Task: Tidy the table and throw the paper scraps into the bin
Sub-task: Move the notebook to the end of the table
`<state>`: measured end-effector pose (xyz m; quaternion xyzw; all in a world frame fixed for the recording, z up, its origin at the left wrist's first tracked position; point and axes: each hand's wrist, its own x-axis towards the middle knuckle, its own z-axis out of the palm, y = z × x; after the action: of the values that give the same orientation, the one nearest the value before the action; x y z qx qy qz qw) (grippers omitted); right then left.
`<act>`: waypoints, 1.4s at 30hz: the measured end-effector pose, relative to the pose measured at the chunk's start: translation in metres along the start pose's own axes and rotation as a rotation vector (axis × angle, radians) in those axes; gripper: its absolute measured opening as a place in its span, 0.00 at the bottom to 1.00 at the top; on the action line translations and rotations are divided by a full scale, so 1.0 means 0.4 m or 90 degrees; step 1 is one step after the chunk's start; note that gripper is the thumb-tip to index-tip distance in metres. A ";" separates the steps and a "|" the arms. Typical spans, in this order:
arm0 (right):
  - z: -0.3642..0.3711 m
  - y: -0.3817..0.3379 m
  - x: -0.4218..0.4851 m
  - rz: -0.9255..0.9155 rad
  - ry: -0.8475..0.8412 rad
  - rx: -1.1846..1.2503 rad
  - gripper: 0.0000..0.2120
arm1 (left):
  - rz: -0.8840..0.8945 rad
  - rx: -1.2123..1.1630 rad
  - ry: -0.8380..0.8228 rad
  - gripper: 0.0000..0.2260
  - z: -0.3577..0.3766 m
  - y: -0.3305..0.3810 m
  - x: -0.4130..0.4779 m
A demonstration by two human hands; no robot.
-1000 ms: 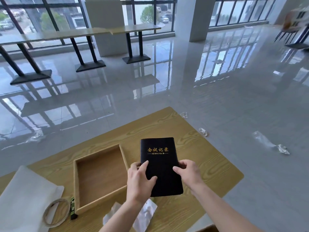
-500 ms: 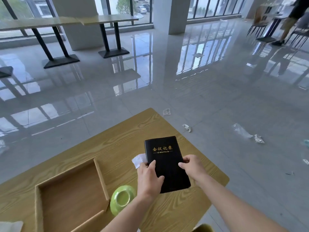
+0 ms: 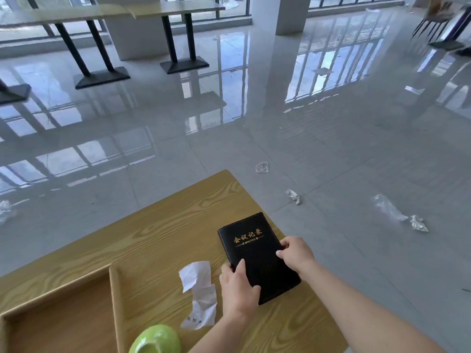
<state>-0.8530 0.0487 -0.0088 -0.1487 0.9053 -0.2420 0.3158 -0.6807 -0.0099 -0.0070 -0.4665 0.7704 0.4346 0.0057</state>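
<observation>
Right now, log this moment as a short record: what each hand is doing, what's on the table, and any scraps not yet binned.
left hand: gripping the black notebook's left edge
right hand: gripping its right edge
notebook: closed, near the table's right corner
paper scrap: crumpled, on the table left of the notebook
wooden tray: empty where visible
green object: at the bottom edge, partly cut off
floor scraps: several
bin: not in view

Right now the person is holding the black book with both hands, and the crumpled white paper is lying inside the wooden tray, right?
Not quite. In the head view the crumpled white paper lies on the table, outside the wooden tray, between it and the black book. The rest is right: the left hand and right hand both hold the book.
</observation>
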 end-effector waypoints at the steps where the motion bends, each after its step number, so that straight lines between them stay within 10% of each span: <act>1: 0.000 -0.004 0.016 -0.005 0.000 -0.005 0.06 | -0.002 -0.004 0.005 0.31 0.006 0.000 0.007; 11: 0.003 -0.054 0.117 -0.053 0.002 -0.067 0.16 | 0.115 0.157 0.023 0.45 0.043 -0.005 0.077; 21: 0.016 -0.098 0.159 -0.097 0.013 -0.108 0.19 | 0.275 0.335 0.043 0.38 0.020 -0.027 0.143; 42: 0.029 -0.125 0.189 -0.164 0.030 -0.134 0.19 | 0.257 0.327 0.024 0.37 0.000 -0.029 0.204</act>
<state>-0.8969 -0.0292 -0.0278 -0.2904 0.9062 -0.1877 0.2435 -0.7186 -0.0703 -0.0486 -0.2959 0.9316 0.2100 0.0227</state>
